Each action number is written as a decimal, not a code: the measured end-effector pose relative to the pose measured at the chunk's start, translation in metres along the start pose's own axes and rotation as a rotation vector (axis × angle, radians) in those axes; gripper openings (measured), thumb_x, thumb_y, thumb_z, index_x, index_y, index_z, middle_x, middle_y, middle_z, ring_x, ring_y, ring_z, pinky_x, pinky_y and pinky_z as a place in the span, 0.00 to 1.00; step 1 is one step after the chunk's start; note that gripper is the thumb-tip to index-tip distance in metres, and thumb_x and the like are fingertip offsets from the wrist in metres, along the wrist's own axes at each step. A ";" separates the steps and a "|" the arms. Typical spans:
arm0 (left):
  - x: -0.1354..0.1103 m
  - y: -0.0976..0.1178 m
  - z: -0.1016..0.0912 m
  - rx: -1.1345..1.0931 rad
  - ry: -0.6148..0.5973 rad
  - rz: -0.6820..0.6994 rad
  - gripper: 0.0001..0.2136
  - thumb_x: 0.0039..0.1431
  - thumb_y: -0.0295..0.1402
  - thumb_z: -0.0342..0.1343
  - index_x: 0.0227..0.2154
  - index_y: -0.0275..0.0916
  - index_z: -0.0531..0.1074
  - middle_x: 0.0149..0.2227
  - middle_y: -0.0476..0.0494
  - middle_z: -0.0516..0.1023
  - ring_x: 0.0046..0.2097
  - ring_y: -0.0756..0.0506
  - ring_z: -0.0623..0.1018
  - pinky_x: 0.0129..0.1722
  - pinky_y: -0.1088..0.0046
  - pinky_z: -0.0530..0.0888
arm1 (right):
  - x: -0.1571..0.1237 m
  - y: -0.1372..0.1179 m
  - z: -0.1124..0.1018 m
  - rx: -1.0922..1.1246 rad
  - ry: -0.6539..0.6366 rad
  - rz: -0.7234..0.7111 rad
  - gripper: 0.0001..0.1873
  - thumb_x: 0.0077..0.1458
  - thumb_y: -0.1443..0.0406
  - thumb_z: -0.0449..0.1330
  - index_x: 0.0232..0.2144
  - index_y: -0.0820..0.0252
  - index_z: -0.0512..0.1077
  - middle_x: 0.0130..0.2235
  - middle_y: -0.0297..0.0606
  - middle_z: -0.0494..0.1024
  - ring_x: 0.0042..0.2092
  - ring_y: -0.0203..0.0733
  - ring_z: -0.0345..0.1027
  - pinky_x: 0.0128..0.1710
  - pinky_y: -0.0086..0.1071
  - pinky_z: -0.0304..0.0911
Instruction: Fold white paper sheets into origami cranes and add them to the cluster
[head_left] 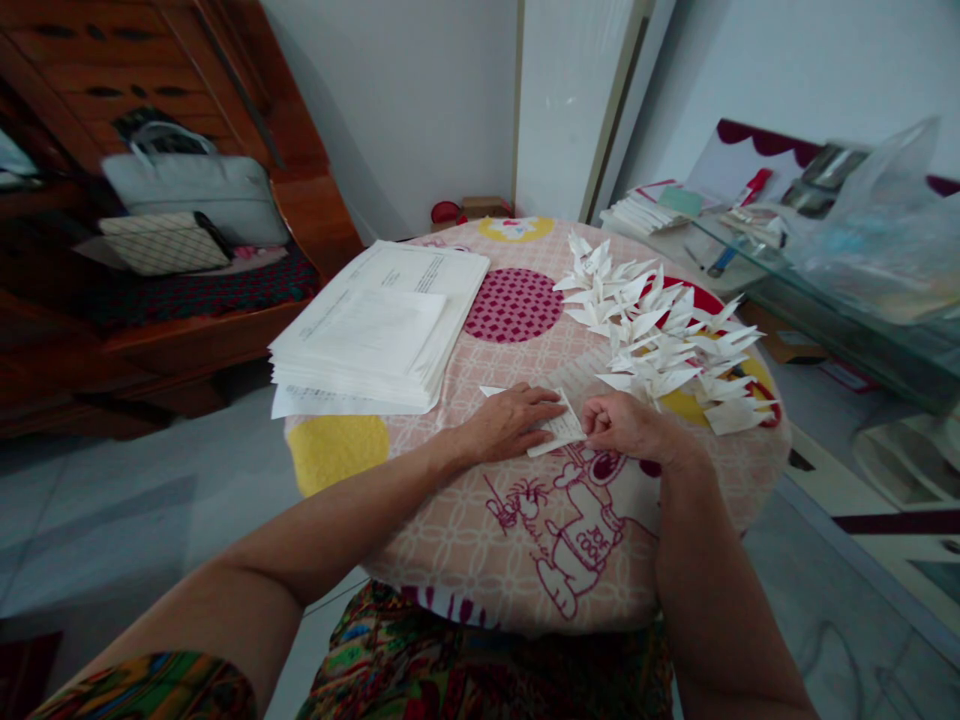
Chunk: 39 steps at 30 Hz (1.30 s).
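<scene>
A small folded piece of printed paper lies on the round table in front of me. My left hand rests flat over its left part, fingers stretched out. At the paper's right corner, my right hand is closed, thumb and fingers pinched together against the edge. Behind the hands lies a larger printed sheet, partly covered. Many folded white paper cranes crowd the table's right side, just beyond my right hand. To the left stands a thick stack of printed paper, with a smaller sheet on top.
A patterned cloth covers the round table. On the left, a wooden bench bears a grey handbag and a checked pouch. At right, a glass-topped stand carries a plastic bag, papers and a metal pot.
</scene>
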<state>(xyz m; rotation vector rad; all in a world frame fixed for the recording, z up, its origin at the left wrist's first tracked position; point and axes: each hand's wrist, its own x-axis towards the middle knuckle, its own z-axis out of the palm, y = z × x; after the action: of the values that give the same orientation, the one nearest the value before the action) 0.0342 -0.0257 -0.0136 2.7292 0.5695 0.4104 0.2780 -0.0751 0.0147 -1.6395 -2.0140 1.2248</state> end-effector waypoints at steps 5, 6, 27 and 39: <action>0.000 0.001 -0.001 0.005 -0.004 -0.002 0.20 0.65 0.35 0.54 0.58 0.40 0.69 0.61 0.35 0.71 0.58 0.40 0.72 0.59 0.56 0.69 | -0.002 -0.010 0.002 -0.126 0.031 -0.003 0.07 0.42 0.72 0.57 0.28 0.58 0.70 0.22 0.28 0.71 0.23 0.33 0.62 0.23 0.27 0.49; 0.001 0.002 -0.001 0.007 -0.008 -0.001 0.19 0.65 0.35 0.54 0.58 0.39 0.69 0.61 0.35 0.71 0.58 0.40 0.72 0.59 0.56 0.69 | -0.002 -0.011 0.003 -0.140 0.036 -0.008 0.07 0.42 0.72 0.57 0.28 0.58 0.71 0.22 0.28 0.71 0.24 0.33 0.62 0.23 0.27 0.49; 0.001 0.000 0.000 -0.029 0.013 0.009 0.20 0.68 0.38 0.50 0.58 0.36 0.70 0.60 0.33 0.71 0.59 0.39 0.72 0.59 0.55 0.68 | -0.007 -0.004 0.015 -0.113 0.166 -0.070 0.04 0.46 0.70 0.56 0.28 0.58 0.69 0.19 0.27 0.68 0.22 0.32 0.59 0.25 0.27 0.49; 0.003 -0.002 0.000 -0.041 0.040 0.011 0.18 0.70 0.37 0.45 0.56 0.38 0.71 0.59 0.36 0.73 0.58 0.41 0.73 0.59 0.57 0.69 | -0.008 -0.011 0.020 -0.270 0.189 -0.094 0.04 0.47 0.70 0.55 0.24 0.58 0.69 0.21 0.29 0.70 0.24 0.34 0.60 0.26 0.28 0.50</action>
<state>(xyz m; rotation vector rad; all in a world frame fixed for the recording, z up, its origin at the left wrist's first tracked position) 0.0360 -0.0225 -0.0143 2.6912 0.5510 0.4749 0.2596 -0.0914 0.0127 -1.6818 -2.1806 0.7601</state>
